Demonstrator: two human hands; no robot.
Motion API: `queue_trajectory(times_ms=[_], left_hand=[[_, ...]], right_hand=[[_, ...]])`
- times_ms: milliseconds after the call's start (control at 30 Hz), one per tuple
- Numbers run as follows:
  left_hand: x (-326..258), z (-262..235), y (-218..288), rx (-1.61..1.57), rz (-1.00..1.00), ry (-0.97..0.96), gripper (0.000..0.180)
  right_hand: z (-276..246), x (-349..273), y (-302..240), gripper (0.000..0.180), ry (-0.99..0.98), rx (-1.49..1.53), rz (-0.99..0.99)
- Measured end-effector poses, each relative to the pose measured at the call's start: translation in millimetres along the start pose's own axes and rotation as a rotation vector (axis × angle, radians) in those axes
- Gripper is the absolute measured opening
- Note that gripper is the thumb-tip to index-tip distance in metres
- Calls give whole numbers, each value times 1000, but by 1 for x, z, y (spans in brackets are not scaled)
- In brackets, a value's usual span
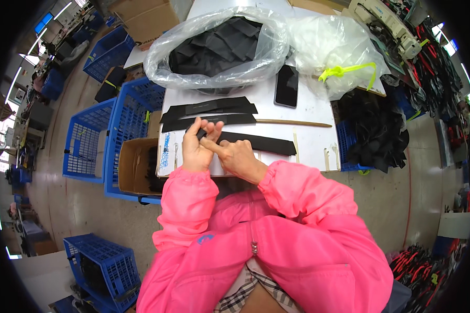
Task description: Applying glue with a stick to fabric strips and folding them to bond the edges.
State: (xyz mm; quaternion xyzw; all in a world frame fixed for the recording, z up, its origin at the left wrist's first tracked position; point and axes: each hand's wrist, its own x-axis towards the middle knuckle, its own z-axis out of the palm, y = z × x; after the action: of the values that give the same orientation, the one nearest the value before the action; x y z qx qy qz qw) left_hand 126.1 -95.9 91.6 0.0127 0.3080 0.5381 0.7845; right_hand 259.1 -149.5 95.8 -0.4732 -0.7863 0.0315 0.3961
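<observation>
My left hand [196, 148] is closed, palm up, around the end of a black fabric strip, and a bit of black shows between its fingers. My right hand [239, 159] meets it over the table's near edge, fingers curled at the same strip; they partly hide what they grip. From behind the right hand the black fabric strip [269, 144] runs to the right, flat on the white table [310, 148]. Just beyond my hands lie more black strips [209, 113], stacked, with a thin wooden stick [292, 122] reaching out to their right.
A clear plastic bag [162, 57] full of black fabric pieces [219, 47] stands at the table's back, beside a phone [286, 86] and another plastic bag [331, 49]. Blue crates [112, 141] and a cardboard box [133, 167] flank the left; black fabric [376, 133] heaps at the right.
</observation>
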Motion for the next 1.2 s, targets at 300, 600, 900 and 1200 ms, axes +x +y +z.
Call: queue_trajectory(times_ms=[300,600,900,1200], left_hand=[[-40,51,10,121,13,-21,30],[-27,37,-3,177,31,-82,42],[-26,42,-3,216,-3,-214,39],[-25,22,27,-51,-148,12,35]], right_hand=[[-17,11,-9,51,-325,192,80],[-35,-13,-13,55,-368,62,87],[-38,18,-2,24,-363,141,115],[-108,-83,147,15,-65,-504,256]])
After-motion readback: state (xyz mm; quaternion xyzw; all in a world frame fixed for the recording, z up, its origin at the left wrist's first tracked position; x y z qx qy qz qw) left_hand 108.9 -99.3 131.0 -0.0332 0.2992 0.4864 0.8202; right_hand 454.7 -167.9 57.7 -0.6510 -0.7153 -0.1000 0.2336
